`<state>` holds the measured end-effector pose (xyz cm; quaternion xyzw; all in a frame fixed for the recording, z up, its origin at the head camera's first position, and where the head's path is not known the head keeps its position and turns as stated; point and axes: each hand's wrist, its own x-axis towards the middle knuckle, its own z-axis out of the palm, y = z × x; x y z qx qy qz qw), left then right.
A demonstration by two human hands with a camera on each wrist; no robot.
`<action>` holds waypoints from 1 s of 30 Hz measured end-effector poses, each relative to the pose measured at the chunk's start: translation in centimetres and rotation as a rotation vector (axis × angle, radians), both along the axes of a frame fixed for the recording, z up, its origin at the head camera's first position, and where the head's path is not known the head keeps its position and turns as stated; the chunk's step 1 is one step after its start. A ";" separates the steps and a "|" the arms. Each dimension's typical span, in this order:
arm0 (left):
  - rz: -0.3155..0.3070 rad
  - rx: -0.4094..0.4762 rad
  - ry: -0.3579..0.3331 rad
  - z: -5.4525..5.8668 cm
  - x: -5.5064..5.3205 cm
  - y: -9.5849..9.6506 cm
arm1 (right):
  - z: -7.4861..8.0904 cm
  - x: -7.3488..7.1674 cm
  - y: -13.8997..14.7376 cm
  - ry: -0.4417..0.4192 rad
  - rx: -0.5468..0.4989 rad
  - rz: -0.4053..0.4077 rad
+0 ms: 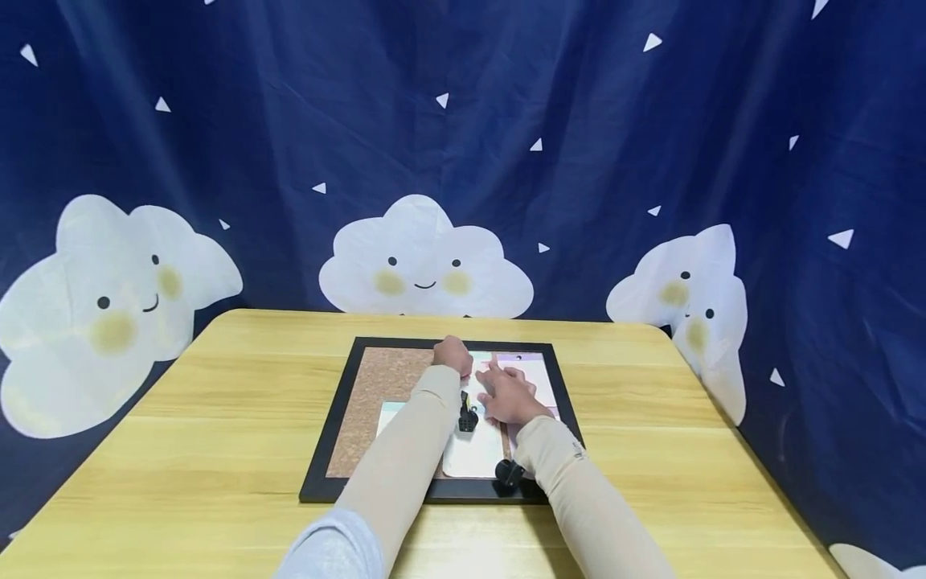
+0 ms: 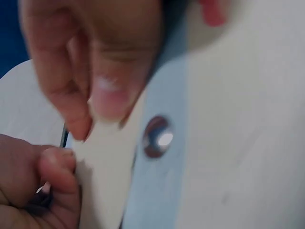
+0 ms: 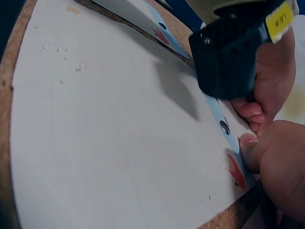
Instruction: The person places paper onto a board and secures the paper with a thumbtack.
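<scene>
A white sheet of paper with a blue band point(image 3: 119, 129) lies on the cork board point(image 1: 383, 378) in its black frame. In the band sits a shiny round thumbtack point(image 2: 158, 137), with a pale strip of the paper beyond it. At that far strip, my right hand point(image 1: 509, 394) pinches the edge, its thumb lying on the paper. Beside it my left hand point(image 1: 452, 354) has its fingers curled at the same edge, close to the right fingertips. A red printed figure point(image 3: 237, 171) shows next to the right thumb.
Left of this sheet, another blue-banded sheet point(image 3: 138, 16) carries its own tack. A purple-banded sheet point(image 1: 531, 368) lies at the board's right side. The board stands on a wooden table point(image 1: 239, 386), with a blue cloud-printed curtain point(image 1: 477, 161) behind.
</scene>
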<state>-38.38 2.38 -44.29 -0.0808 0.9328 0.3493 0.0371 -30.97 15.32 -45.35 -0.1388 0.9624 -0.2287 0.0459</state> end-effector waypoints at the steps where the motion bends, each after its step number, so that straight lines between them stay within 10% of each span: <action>1: -0.016 0.001 -0.005 0.2 0.1 -0.1 | 0.0 -0.1 0.0 0.000 0.006 -0.003; 10: -0.179 0.032 -0.016 0.7 1.7 -1.3 | 0.2 -0.2 0.1 0.017 0.002 0.017; 20: -0.234 0.298 0.032 1.5 4.0 -2.7 | 0.2 -0.6 0.3 0.022 -0.154 -0.063; 30: -0.269 0.178 0.199 3.7 6.8 -5.7 | 0.4 -0.8 1.6 0.031 -0.301 -0.179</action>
